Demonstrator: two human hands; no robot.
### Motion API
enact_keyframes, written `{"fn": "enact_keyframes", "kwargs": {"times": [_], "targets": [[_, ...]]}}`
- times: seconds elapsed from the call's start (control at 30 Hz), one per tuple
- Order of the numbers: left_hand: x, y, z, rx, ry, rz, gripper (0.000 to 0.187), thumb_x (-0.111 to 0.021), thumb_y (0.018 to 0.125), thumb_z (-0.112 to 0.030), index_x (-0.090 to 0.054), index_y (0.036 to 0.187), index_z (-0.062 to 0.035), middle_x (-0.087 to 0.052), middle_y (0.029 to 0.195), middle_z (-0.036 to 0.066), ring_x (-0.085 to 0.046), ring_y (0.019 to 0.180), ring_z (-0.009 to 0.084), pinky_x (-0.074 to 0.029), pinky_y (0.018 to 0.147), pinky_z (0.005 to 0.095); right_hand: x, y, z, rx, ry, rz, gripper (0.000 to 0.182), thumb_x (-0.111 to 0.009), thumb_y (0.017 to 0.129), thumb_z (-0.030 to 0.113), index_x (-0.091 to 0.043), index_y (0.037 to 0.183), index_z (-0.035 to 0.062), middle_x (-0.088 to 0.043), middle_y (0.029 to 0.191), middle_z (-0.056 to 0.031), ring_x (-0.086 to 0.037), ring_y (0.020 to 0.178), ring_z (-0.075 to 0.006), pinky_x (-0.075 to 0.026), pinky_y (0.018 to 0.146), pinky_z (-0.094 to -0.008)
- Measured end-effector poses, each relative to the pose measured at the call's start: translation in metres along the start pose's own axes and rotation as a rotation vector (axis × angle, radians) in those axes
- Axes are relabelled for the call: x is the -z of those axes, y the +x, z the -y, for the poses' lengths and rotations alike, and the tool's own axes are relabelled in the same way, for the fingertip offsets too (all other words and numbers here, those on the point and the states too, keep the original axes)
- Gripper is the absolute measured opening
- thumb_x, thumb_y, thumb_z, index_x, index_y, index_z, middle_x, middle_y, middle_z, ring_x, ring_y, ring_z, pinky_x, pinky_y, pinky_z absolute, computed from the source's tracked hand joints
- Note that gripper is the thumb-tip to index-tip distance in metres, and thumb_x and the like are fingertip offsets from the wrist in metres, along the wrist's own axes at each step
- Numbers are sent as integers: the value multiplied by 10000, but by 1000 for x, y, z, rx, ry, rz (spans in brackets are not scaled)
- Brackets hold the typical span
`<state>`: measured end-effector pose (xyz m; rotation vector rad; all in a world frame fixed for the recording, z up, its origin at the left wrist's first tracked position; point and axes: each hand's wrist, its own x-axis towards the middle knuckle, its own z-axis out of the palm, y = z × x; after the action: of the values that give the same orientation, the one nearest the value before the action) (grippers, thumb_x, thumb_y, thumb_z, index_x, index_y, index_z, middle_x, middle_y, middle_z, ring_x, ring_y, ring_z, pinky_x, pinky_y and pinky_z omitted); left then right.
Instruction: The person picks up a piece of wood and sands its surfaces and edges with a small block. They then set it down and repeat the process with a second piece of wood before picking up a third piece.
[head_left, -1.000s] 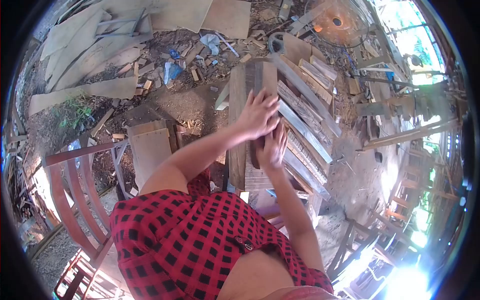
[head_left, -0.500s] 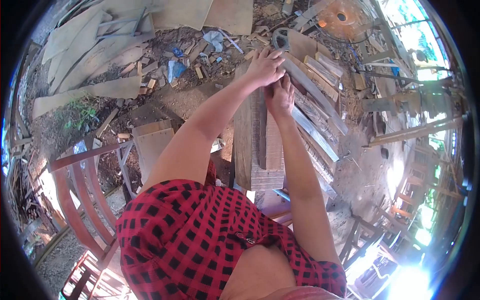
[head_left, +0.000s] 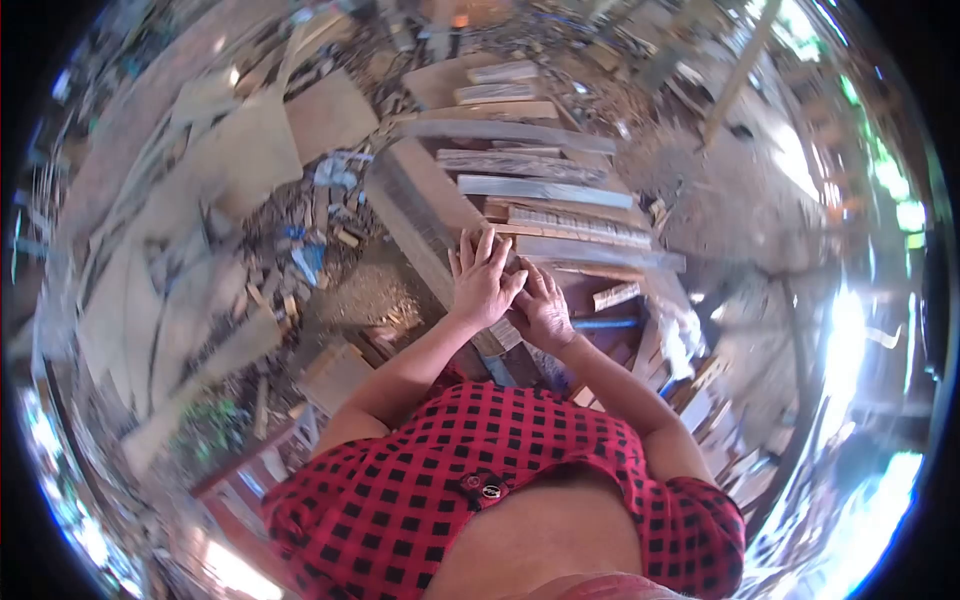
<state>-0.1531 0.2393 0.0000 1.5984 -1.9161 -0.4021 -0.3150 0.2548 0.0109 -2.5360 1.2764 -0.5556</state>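
Note:
My left hand rests over the near part of a thick wooden beam, fingers spread and pointing away from me. Right beside it, my right hand has its fingers drawn together and bent; their tips lie close to my left thumb. Something dark shows between the two hands, but what it is cannot be made out. Whatever lies under my right palm is hidden. The beam slants from the upper left toward my body, and its near end shows just below my hands.
Several planks lie side by side to the right of the beam. Wood scraps and a blue rag litter the ground at left, near large flat sheets. Part of a reddish wooden chair stands at lower left.
Both hands have come back from the beam's far end to its near end, close to my body. My view has turned, so the beam and planks now slant differently.

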Motion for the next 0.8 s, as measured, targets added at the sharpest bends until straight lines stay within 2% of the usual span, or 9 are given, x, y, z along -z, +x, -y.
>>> {"fn": "enact_keyframes", "kwargs": {"times": [0.1, 0.17, 0.3, 0.43, 0.47, 0.57, 0.6, 0.73, 0.8], "targets": [[7, -8, -4, -95, -76, 153, 698, -604, 879, -502, -404, 1455, -163, -304, 1530, 170, -202, 1404, 506, -163, 1075, 712, 13, -27, -3, -100, 120, -24, 590, -744, 721, 226, -584, 1284, 157, -420, 1411, -237, -442, 1263, -441, -433, 982, -540], [12, -10, -8, -52, -111, 194, 734, -614, 880, -499, -338, 1492, -202, -275, 1539, 200, -204, 1397, 524, -160, 1073, 711, 23, -53, -5, -195, 126, -61, 619, -750, 713, 226, -577, 1304, 168, -430, 1410, -220, -451, 1261, -423, -429, 985, -536], [-2, -5, 17, -3, 13, 161, 796, -615, 872, -552, -260, 1524, -263, -149, 1572, 252, -111, 1433, 513, -173, 1080, 708, 40, -113, -7, -258, 103, -190, 680, -781, 636, 184, -592, 1288, 146, -503, 1340, -216, -520, 1192, -416, -452, 981, -487], [10, 20, 4, 179, 220, 297, 777, -586, 862, -615, -304, 1507, -284, -109, 1576, 253, -102, 1441, 497, -231, 1062, 708, 46, -172, -3, -480, 119, -277, 624, -771, 637, 170, -610, 1239, 136, -513, 1327, -202, -530, 1183, -400, -459, 969, -481], [8, 27, 6, 199, 236, 306, 748, -573, 855, -646, -383, 1472, -267, -85, 1579, 250, -79, 1426, 537, -250, 1051, 715, 42, -187, -3, -531, 99, -303, 619, -770, 647, 171, -608, 1243, 141, -506, 1335, -205, -528, 1178, -404, -453, 974, -489], [-1, 41, -1, 263, 265, 291, 738, -573, 839, -672, -454, 1431, -248, -70, 1583, 240, -34, 1395, 602, -257, 1052, 715, 33, -220, -3, -652, 39, -371, 598, -758, 633, 147, -618, 1214, 167, -510, 1309, -186, -527, 1152, -393, -453, 966, -474], [-6, 44, -2, 272, 216, 270, 766, -576, 811, -707, -491, 1406, -234, -67, 1592, 212, 20, 1372, 639, -235, 1042, 745, 28, -227, -3, -686, 25, -385, 580, -758, 646, 150, -622, 1209, 177, -507, 1316, -184, -509, 1180, -397, -443, 968, -493], [-24, 49, -13, 381, 357, 301, 823, -591, 772, -736, -482, 1411, -229, -33, 1605, 177, 83, 1389, 603, -148, 1017, 808, 11, -252, -3, -709, -84, -356, 529, -732, 684, 157, -625, 1200, 190, -499, 1335, -178, -459, 1252, -385, -409, 987, -523], [-36, 48, -3, 371, 371, 240, 769, -646, 777, -669, -488, 1402, -249, -19, 1606, 170, 82, 1399, 588, -136, 1028, 795, 7, -258, -5, -699, -74, -378, 533, -739, 690, 190, -620, 1209, 204, -498, 1345, -158, -455, 1259, -374, -393, 1006, -509]]}}
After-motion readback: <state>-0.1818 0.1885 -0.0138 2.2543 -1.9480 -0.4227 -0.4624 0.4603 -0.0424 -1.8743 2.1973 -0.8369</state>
